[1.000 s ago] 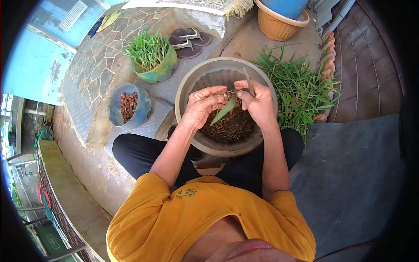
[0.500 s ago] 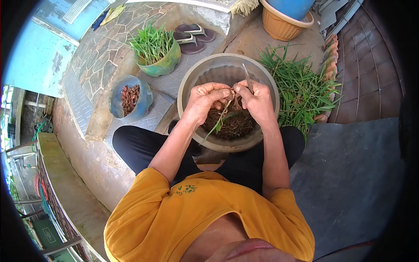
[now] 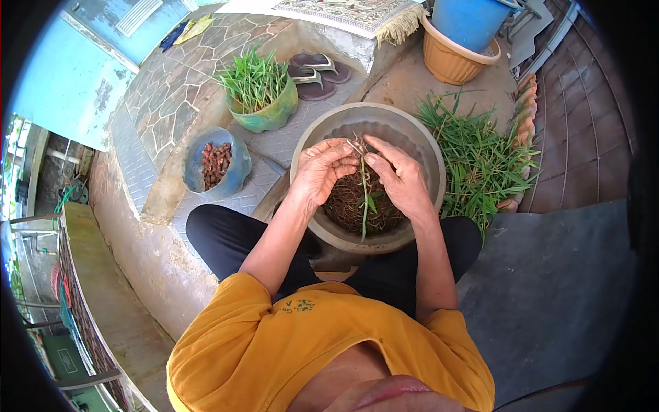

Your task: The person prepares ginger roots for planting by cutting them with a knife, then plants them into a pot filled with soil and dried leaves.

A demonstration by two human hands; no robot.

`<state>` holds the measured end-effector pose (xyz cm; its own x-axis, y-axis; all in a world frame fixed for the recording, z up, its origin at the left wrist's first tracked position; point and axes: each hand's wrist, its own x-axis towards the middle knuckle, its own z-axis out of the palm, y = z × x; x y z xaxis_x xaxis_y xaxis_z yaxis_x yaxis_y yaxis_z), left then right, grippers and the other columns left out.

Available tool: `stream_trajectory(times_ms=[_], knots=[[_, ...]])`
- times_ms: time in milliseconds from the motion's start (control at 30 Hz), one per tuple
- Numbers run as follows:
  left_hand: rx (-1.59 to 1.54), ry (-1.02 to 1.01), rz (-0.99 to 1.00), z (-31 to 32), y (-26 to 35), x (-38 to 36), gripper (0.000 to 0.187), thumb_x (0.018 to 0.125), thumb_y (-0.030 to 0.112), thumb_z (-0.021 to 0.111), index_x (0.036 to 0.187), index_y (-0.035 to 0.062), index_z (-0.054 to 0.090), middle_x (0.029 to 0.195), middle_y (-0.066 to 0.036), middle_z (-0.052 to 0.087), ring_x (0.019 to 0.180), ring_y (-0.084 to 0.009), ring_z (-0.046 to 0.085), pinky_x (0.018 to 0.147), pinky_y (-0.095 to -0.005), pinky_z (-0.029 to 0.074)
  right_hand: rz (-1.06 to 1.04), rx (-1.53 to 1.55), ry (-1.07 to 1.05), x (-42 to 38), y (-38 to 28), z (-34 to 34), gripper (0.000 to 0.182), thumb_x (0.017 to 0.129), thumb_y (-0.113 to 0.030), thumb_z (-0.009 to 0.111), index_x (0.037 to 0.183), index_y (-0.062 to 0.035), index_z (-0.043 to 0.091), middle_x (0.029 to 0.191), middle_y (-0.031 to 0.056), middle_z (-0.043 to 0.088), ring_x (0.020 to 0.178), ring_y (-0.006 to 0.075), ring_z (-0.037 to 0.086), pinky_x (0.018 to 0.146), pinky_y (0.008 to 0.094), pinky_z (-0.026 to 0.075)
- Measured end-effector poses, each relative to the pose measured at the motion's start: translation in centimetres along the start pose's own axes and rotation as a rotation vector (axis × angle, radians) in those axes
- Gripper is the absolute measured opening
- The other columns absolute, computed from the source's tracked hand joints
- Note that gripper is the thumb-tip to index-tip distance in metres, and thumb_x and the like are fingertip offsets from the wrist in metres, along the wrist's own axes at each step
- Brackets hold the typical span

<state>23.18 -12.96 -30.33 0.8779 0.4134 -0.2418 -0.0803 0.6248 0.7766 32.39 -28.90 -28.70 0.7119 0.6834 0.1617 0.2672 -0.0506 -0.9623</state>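
Observation:
My left hand is closed, its fingertips pinching the root end of a thin green plant stem with a few narrow leaves. The stem hangs down over the big grey-brown pot. Close on its right, my right hand has thumb and index finger curled at the same roots. A pale narrow strip by its thumb looks like the blade of a small knife, mostly hidden. Below both hands, a tangle of brown roots and soil fills the pot's bottom.
A blue pot holds reddish-brown root pieces. Behind it, a green pot holds leafy shoots, beside brown sandals. Cut greenery is heaped at right. An orange planter with a blue bucket stands farther back.
The knife blade no longer points up from my right hand. The stem has swung from slanting to nearly vertical, and my right fingers have extended. The view has shifted slightly.

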Motion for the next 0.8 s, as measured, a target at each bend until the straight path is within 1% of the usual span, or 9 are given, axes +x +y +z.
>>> stream_trajectory(times_ms=[167,333,433,533,567,600,700,733,800], knots=[[-0.027,0.034,0.014,0.8,-0.6,0.0,0.017,0.086,0.003,0.065,0.101,-0.0036,0.062,0.089,-0.01,0.068,0.075,-0.0151,0.066,0.068,-0.0275,0.056,-0.195,-0.056,0.039,0.0,0.5,0.1,0.029,0.091,-0.012,0.061,0.119,-0.0028,0.063,0.091,0.014,0.064,0.083,0.0218,0.061,0.079,0.031,0.047],[-0.034,0.077,0.037,0.5,-1.1,0.7,0.016,0.084,0.0,0.066,0.1,-0.0031,0.063,0.087,-0.009,0.068,0.074,-0.013,0.065,0.063,-0.0254,0.053,-0.191,-0.08,0.067,-0.2,0.0,0.5,0.025,0.091,-0.006,0.059,0.115,-0.0039,0.066,0.087,0.0129,0.064,0.079,0.0219,0.062,0.074,0.0319,0.048],[0.028,0.044,-0.011,0.6,-0.8,0.5,0.014,0.082,-0.001,0.066,0.096,-0.0026,0.064,0.083,-0.008,0.068,0.071,-0.0125,0.064,0.061,-0.0246,0.052,-0.164,-0.168,0.131,-0.3,-0.6,1.1,0.022,0.09,-0.005,0.06,0.11,-0.003,0.067,0.085,0.0127,0.064,0.076,0.0215,0.063,0.072,0.0314,0.049],[0.183,0.0,-0.083,1.7,-0.7,-0.6,0.016,0.081,-0.001,0.067,0.097,-0.003,0.065,0.086,-0.008,0.068,0.072,-0.013,0.064,0.066,-0.0241,0.051,-0.165,-0.126,0.248,0.1,0.5,0.8,0.019,0.089,-0.006,0.061,0.106,-0.0023,0.068,0.084,0.0134,0.065,0.074,0.021,0.063,0.07,0.0309,0.048],[0.243,0.008,-0.014,1.8,-0.8,-0.8,0.016,0.081,-0.001,0.067,0.097,-0.0028,0.065,0.086,-0.008,0.069,0.073,-0.0126,0.064,0.066,-0.0245,0.052,-0.172,-0.088,0.291,0.3,1.2,0.5,0.018,0.088,-0.007,0.062,0.105,-0.0022,0.068,0.084,0.0137,0.065,0.073,0.0209,0.063,0.069,0.0307,0.048],[0.301,0.019,0.062,1.9,-0.9,-0.9,0.017,0.081,0.0,0.067,0.098,-0.0025,0.066,0.086,-0.008,0.069,0.074,-0.0122,0.064,0.067,-0.0248,0.052,-0.072,-0.028,0.23,0.4,1.1,0.0,0.024,0.089,-0.009,0.063,0.111,-0.0007,0.066,0.081,0.0099,0.065,0.071,0.0164,0.061,0.066,0.0289,0.048],[0.373,0.033,0.228,1.0,-0.7,-0.5,0.025,0.08,-0.001,0.067,0.106,-0.003,0.067,0.089,-0.008,0.07,0.078,-0.0107,0.064,0.071,-0.0246,0.052,0.242,0.181,-0.009,-0.4,-1.2,-1.6,0.031,0.089,-0.011,0.063,0.117,0.0019,0.062,0.083,0.0054,0.063,0.07,0.0111,0.057,0.063,0.0263,0.046],[0.402,0.036,0.25,0.9,-0.5,-0.5,0.027,0.08,-0.002,0.067,0.107,-0.0031,0.066,0.089,-0.008,0.07,0.078,-0.0106,0.064,0.072,-0.0244,0.052,0.181,0.228,-0.042,-0.6,-1.7,-1.4,0.036,0.089,-0.01,0.063,0.122,0.0042,0.058,0.088,0.0032,0.06,0.07,0.0078,0.053,0.061,0.0238,0.045],[0.466,0.039,0.262,1.1,-0.1,-0.7,0.035,0.078,-0.004,0.067,0.113,-0.0041,0.064,0.089,-0.007,0.069,0.078,-0.0098,0.063,0.073,-0.0237,0.051,0.141,0.213,-0.08,-0.5,-1.5,-0.8,0.037,0.088,-0.009,0.064,0.122,0.0035,0.059,0.091,0.0043,0.06,0.071,0.0089,0.054,0.063,0.0245,0.046]])
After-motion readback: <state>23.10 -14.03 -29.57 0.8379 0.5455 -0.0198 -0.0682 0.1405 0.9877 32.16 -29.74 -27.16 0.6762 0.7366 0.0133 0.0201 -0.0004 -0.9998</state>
